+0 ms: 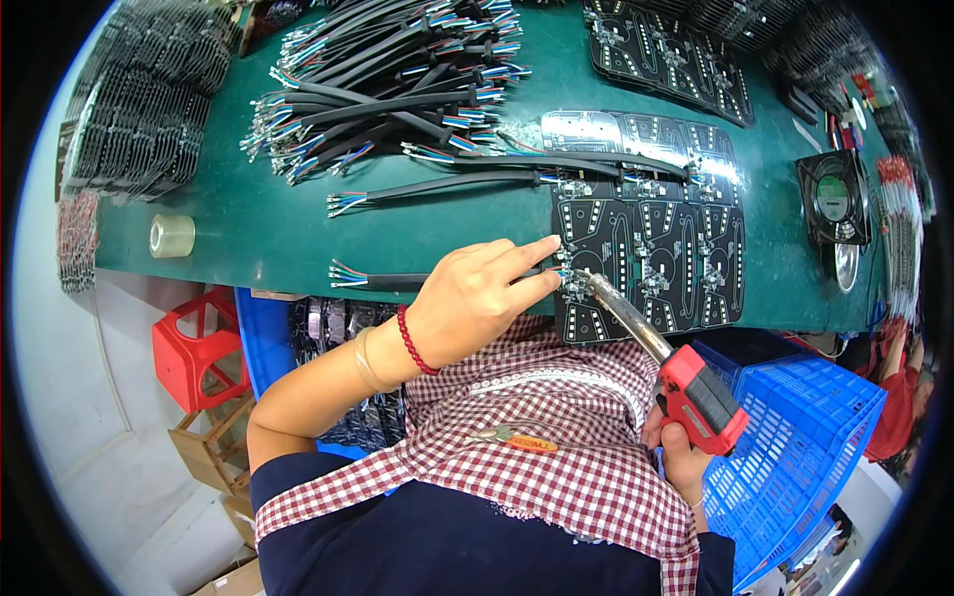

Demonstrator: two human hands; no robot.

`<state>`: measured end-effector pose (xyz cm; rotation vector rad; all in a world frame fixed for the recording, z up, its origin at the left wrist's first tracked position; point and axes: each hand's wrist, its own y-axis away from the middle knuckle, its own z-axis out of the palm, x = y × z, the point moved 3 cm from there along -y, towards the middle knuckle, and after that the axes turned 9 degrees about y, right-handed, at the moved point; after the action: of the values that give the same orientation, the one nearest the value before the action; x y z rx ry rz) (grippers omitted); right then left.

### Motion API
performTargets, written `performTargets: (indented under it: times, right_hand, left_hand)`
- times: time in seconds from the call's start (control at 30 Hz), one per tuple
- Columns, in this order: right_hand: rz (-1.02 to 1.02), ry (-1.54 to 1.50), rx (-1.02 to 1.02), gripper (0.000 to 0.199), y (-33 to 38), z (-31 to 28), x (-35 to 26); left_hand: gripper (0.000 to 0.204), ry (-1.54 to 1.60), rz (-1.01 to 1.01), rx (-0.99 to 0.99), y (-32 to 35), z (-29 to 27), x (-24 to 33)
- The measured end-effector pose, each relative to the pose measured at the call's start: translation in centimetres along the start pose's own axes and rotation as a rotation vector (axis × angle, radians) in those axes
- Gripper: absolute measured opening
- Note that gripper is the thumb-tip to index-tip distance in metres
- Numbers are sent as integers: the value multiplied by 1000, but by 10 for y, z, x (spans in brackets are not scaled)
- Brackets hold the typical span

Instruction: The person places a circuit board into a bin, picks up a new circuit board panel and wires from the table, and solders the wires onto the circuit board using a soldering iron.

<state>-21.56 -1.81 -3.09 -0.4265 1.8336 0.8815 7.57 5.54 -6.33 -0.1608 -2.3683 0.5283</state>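
Note:
My left hand (469,296) is closed on a black sleeved cable (396,282), its fingers close to the cable's right end at a panel of black circuit boards (682,238). Loose coloured wires with metal ends fan out from the cable's left end. In my right hand (682,463) is a soldering iron (704,402) with a red and black handle. Its metal barrel slants up and left, and the tip is at the lower left board beside my left fingertips. More black cables (452,182) lie with their right ends on the panel's upper row.
A heap of black cables (388,89) covers the back of the green table (268,223). Stacked circuit boards (671,60) lie at the back right, near a small fan (833,197). A tape roll (172,236) sits left. Below are a blue crate (795,417) and red stool (194,348).

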Motion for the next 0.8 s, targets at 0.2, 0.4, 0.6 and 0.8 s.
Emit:
performTargets:
  times: [0.2,0.4,0.6,0.8]
  right_hand:
    - [-12,41,43,21,1,0,6]
    - [-26,88,25,14,1,-2,10]
    - [-19,135,37,12,1,-1,3]
    - [-49,199,52,28,0,-2,9]
  left_hand:
    - [27,-9,-29,30,1,2,4]
    - [27,-18,-43,32,1,2,6]
    - [27,-23,-52,34,1,2,6]
    - [27,-30,-59,47,1,3,7]
